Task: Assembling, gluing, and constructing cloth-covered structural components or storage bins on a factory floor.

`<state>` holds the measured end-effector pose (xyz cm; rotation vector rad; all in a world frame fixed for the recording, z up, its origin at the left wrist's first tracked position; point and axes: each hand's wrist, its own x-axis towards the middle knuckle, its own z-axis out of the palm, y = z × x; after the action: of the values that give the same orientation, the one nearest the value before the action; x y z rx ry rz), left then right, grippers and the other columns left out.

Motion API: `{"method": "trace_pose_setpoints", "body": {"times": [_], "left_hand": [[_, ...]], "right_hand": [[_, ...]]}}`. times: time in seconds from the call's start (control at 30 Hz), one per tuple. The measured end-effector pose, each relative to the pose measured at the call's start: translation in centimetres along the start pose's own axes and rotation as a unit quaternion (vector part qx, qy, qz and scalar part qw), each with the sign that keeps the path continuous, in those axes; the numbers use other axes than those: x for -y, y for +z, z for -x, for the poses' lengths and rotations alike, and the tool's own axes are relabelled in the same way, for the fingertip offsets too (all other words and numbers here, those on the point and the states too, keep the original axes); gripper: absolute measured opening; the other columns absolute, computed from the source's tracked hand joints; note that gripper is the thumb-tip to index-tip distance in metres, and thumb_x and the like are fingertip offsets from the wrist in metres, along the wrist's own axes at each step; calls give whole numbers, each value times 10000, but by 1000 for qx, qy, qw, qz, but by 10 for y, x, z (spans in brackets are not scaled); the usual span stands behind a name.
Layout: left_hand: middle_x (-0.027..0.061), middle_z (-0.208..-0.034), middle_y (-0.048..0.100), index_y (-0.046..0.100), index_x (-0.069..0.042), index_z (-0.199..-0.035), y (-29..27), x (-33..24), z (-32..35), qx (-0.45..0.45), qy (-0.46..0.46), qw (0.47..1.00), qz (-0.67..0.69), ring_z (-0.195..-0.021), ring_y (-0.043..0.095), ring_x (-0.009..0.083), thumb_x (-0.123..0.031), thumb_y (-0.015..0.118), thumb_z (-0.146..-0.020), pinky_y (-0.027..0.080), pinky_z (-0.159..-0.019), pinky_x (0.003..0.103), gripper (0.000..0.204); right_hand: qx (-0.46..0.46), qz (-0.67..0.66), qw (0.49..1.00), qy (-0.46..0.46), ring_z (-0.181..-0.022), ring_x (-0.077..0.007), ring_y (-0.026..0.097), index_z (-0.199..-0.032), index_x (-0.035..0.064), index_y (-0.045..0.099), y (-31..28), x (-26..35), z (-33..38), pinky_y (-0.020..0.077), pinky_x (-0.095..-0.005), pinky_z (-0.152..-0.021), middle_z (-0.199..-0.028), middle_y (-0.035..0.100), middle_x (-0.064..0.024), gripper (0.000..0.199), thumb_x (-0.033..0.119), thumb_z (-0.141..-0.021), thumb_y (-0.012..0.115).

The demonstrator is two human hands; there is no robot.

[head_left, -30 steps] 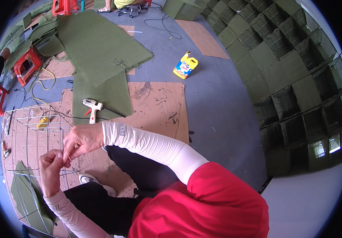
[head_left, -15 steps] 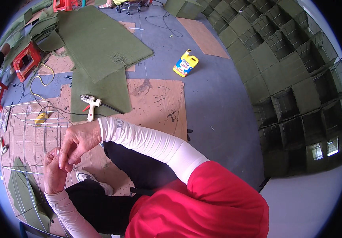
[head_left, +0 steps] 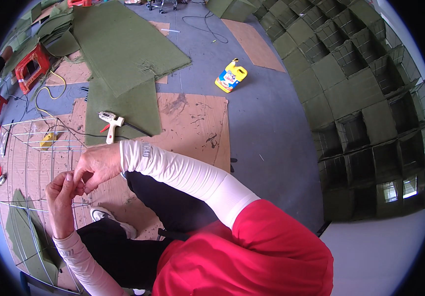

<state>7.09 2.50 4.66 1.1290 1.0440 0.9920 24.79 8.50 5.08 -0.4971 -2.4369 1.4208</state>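
My right hand [head_left: 100,166] and my left hand [head_left: 62,201] meet fingertip to fingertip over the near side of a wire frame [head_left: 27,163]. Both are closed in a pinch. Whatever lies between the fingers, if anything, is too small or hidden to make out. Beyond my right wrist, a white hot glue gun [head_left: 111,125] with a red trigger and a black stick at its back rests on a green fabric sheet [head_left: 128,106]. Another green piece [head_left: 27,237] is seen through the wires beside my left forearm.
Stained cardboard [head_left: 193,123] covers the floor around my feet. A yellow jug [head_left: 231,76] stands on the grey floor ahead. Red stools [head_left: 31,69], cables and large green sheets [head_left: 123,44] lie at the far left. Stacked green fabric-covered wire cubes [head_left: 365,103] rise on the right.
Both hands, still pinched together, sit slightly farther left and higher in the picture. The whole view has shifted a little as well.
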Motion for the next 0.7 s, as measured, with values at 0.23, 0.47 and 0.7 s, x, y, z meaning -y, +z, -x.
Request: {"method": "trace_pose_setpoints", "body": {"times": [0.23, 0.47, 0.7], "left_hand": [[3, -617, 516, 537, -35, -744, -6, -1, -5, -32, 10, 996, -81, -568, 464, 61, -252, 496, -877, 390, -554, 201, 258], [-1, -615, 514, 548, -34, -761, -1, -3, -4, -62, 36, 995, -63, -562, 470, 57, -230, 495, -879, 376, -536, 194, 234], [0, -635, 514, 547, -37, -808, -8, 0, -4, -75, 18, 996, -51, -573, 459, 59, -209, 487, -881, 368, -551, 190, 196]], "right_hand": [[-29, -57, 998, -14, -683, -121, 595, -944, 61, 635, 0, 0, 0, 456, -254, -648, -787, 648, -60, 207, 101, -744, 599], [-67, -90, 993, -22, -680, -95, 586, -946, 56, 641, -3, 1, 0, 463, -229, -650, -785, 648, -46, 200, 83, -753, 594], [-106, -141, 984, 7, -672, -92, 579, -935, 33, 643, -3, -5, 1, 472, -227, -622, -766, 641, -60, 181, 53, -766, 583]]}}
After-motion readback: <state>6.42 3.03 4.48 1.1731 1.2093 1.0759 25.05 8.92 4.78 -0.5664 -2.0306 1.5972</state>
